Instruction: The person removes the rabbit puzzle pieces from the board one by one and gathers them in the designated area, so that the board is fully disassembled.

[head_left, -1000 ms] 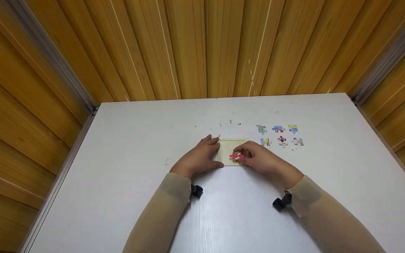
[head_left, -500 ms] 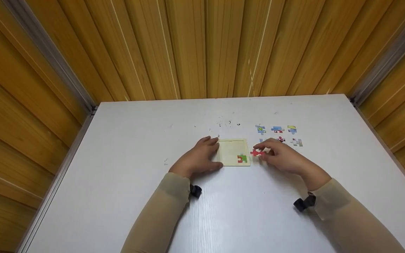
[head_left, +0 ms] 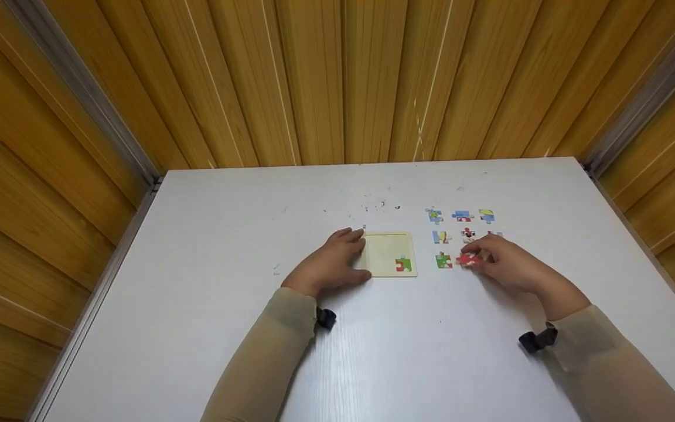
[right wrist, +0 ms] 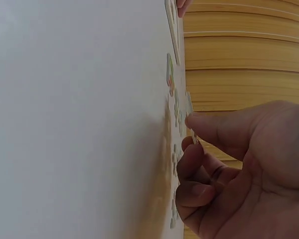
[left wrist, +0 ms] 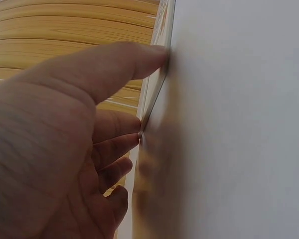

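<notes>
In the head view my right hand [head_left: 507, 264] pinches a red jigsaw piece [head_left: 467, 259] between thumb and fingers. The right wrist view shows that piece [right wrist: 190, 103] edge-on and raised off the table. My left hand [head_left: 333, 261] lies along the left side of a shallow pale wooden puzzle tray [head_left: 381, 252]. Its thumb [left wrist: 149, 59] touches the tray's near edge, and the fingertips are by the left edge. One red and green piece [head_left: 404, 264] sits in the tray's near right corner. Just left of the pinched piece, a green piece [head_left: 444, 260] lies on the table.
Several more jigsaw pieces lie in rows beyond my right hand, among them a blue one [head_left: 463, 215] and a red and white one [head_left: 468, 234]. One is partly hidden by the fingers. The white table [head_left: 226, 234] meets wood-look panels [head_left: 314, 82] at its back.
My right hand has carried the red piece rightward from over the tray to beside the loose pieces. The tray's corner piece and the green loose piece came into sight. My left hand stayed put.
</notes>
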